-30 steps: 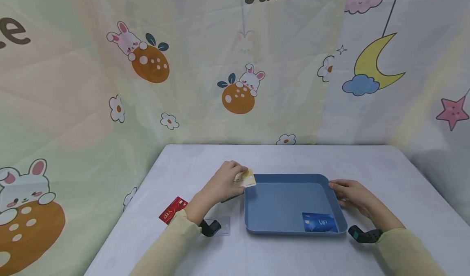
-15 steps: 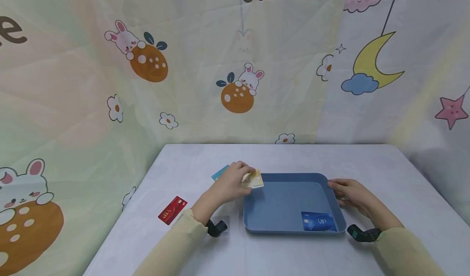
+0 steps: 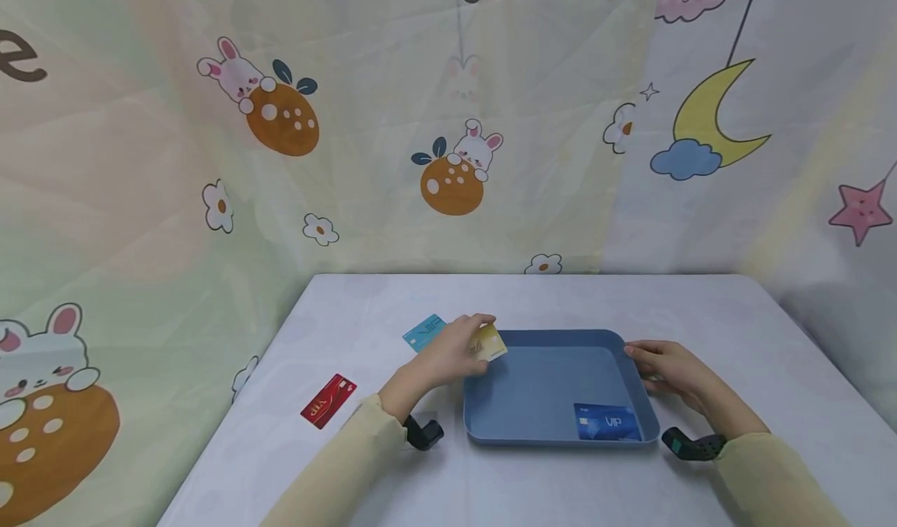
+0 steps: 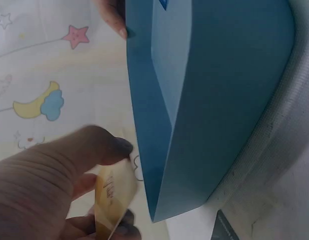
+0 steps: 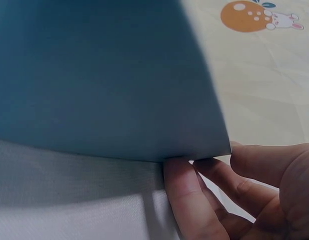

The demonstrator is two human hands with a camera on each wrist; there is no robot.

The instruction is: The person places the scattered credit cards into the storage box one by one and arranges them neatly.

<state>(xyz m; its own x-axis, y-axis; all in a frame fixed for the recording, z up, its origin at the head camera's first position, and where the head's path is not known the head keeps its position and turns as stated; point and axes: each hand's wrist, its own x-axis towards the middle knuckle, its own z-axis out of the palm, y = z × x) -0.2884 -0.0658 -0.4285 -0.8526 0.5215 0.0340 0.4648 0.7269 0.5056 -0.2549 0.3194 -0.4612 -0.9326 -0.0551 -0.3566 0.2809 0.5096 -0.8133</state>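
Two holds matter: left hand (image 3: pixel 448 357) pinches the yellow card (image 3: pixel 490 343), better lowered flat, and right hand (image 3: pixel 671 367) grips the tray (image 3: pixel 539 391).

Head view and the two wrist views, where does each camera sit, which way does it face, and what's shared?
Head: worn on the head, facing forward and down at the white table and blue tray; left hand, right hand and sleeves show.
Left wrist: looks past the left hand, which pinches the yellow card, toward the blue tray's outer side; part of the right hand shows.
Right wrist: faces the blue tray's outer wall, where the right hand holds the edge.
Shared: head and left wrist both show the yellow card.
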